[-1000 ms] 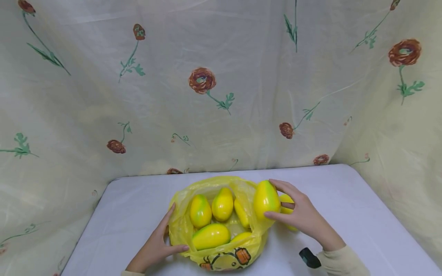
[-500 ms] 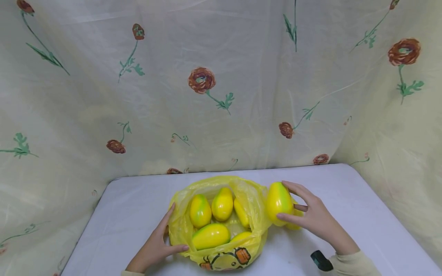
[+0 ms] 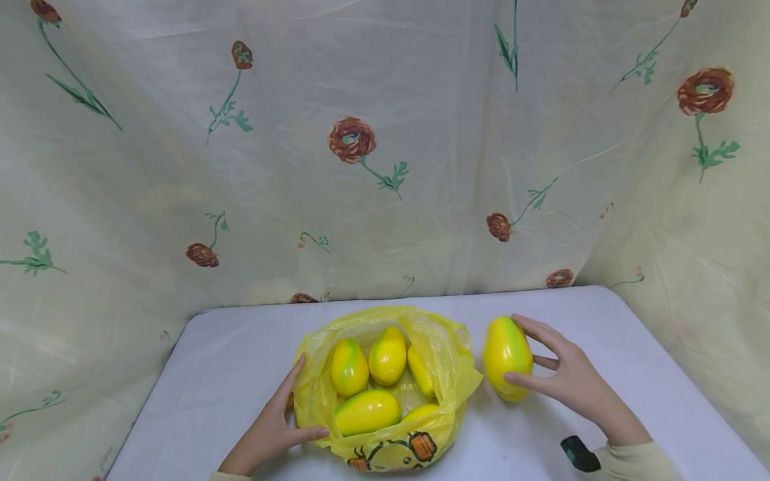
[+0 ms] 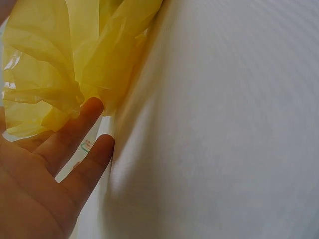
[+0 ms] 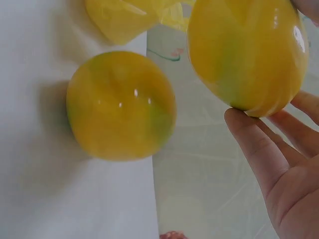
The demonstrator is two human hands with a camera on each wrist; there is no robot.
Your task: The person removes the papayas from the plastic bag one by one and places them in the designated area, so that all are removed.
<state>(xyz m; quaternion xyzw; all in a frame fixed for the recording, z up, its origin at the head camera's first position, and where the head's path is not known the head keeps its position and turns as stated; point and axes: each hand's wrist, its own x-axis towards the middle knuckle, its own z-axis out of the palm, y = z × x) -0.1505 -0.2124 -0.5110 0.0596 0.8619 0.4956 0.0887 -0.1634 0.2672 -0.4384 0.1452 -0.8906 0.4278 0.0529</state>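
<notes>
My right hand (image 3: 577,384) pinches a glossy yellow papaya (image 3: 506,351) with a green streak between thumb and fingers, right of the bag. In the right wrist view that held papaya (image 5: 246,50) is apart from a second papaya (image 5: 120,105) standing on the table; from the head this second one is mostly hidden behind the held one. A thin yellow plastic bag (image 3: 448,427) lies wide-mouthed, several papayas (image 3: 368,411) inside. My left hand (image 3: 271,424) rests against the bag's left side, thumb on the front rim. Its fingers look straight in the left wrist view.
A white cloth covers the table (image 3: 240,347). Flower-printed curtains (image 3: 421,227) stand behind it and at both sides. A dark device (image 3: 580,454) sits at the right wrist, by the sleeve.
My right hand has carried the papaya rightward, from the bag's right edge to above the papaya standing on the table. My left hand and the bag's contents have stayed put.
</notes>
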